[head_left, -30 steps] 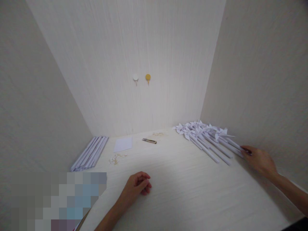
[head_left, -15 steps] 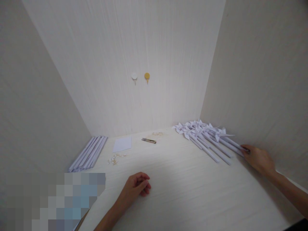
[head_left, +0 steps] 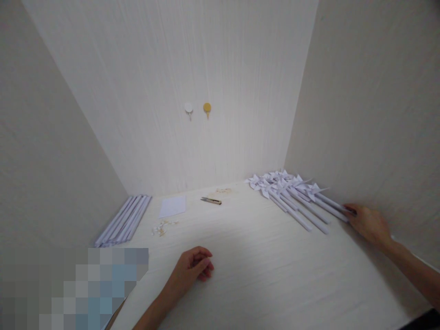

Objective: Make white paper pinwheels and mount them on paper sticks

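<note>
At the right edge of the pile, my right hand (head_left: 369, 224) is closed around the lower end of a white paper pinwheel (head_left: 332, 203) with a rolled-paper stick. Its vaned head points toward the back corner. More paper pinwheels (head_left: 292, 213) lie beside it, heads together and sticks fanned toward me. My left hand (head_left: 194, 265) rests over the front middle of the table, its fingers loosely curled with a gap between thumb and index. I see nothing in it.
Rolled paper sticks (head_left: 123, 220) lie stacked at left. Near them are a square paper sheet (head_left: 173, 206), small scattered bits (head_left: 162, 228) and thread snips (head_left: 211, 200). More small pieces (head_left: 224, 190) lie by the back wall. Wall panels enclose three sides; a white hook (head_left: 189, 108) and yellow hook (head_left: 206, 107) hang there.
The view has shifted slightly. The pinwheel in my right hand has settled a little lower and to the left, against the pile. My left hand stays as it was.
</note>
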The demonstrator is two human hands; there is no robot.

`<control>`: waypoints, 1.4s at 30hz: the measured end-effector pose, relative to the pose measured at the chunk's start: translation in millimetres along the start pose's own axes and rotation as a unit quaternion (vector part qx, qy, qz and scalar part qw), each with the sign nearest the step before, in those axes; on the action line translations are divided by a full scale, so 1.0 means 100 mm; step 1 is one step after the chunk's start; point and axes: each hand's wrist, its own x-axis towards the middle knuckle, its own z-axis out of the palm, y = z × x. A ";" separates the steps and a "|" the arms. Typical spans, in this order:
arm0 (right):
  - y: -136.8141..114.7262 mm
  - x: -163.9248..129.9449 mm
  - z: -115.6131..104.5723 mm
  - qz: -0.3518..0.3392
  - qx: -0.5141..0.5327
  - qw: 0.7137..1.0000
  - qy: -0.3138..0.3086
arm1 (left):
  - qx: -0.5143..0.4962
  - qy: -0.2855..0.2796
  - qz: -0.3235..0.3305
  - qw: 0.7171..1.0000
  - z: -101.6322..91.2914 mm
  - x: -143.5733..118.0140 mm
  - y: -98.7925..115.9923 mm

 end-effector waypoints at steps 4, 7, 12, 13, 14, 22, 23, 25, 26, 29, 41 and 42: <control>0.00 0.01 -0.01 -0.002 0.008 1.000 0.003 | 0.000 0.001 -0.005 1.000 0.00 -0.01 0.01; 0.00 0.01 0.00 -0.008 0.018 1.000 0.020 | -0.002 -0.002 -0.005 1.000 0.00 -0.01 0.01; -0.02 0.02 0.00 -0.001 0.024 0.999 0.034 | 0.001 0.003 -0.005 1.000 0.01 -0.01 0.01; -0.03 0.02 0.00 0.000 0.024 0.999 0.034 | 0.001 0.004 -0.005 1.000 0.01 -0.01 0.01; -0.03 0.02 -0.01 0.001 0.024 0.999 0.034 | 0.001 0.005 -0.005 1.000 0.01 -0.01 0.02; -0.08 -0.02 -0.06 0.011 -0.006 1.000 0.010 | -0.002 -0.002 0.001 1.000 0.01 0.00 0.02; -0.08 -0.03 -0.06 0.012 -0.011 1.000 0.006 | -0.001 0.000 0.000 1.000 0.00 0.00 0.01; -0.09 -0.03 -0.07 0.015 -0.021 1.000 0.003 | 0.000 0.000 -0.003 1.000 0.00 0.00 0.01; -0.10 -0.02 -0.07 0.017 -0.025 1.000 0.001 | 0.000 -0.001 -0.004 1.000 0.00 0.00 0.00; -0.10 -0.01 -0.06 0.029 -0.030 0.999 -0.003 | -0.003 -0.003 -0.002 1.000 0.00 0.00 0.00; -0.05 0.00 -0.05 0.019 -0.008 0.999 0.038 | 0.004 -0.008 0.003 1.000 0.00 -0.01 0.01; -0.08 -0.03 -0.08 0.014 0.015 0.999 0.049 | 0.002 -0.010 0.004 1.000 0.00 -0.01 0.01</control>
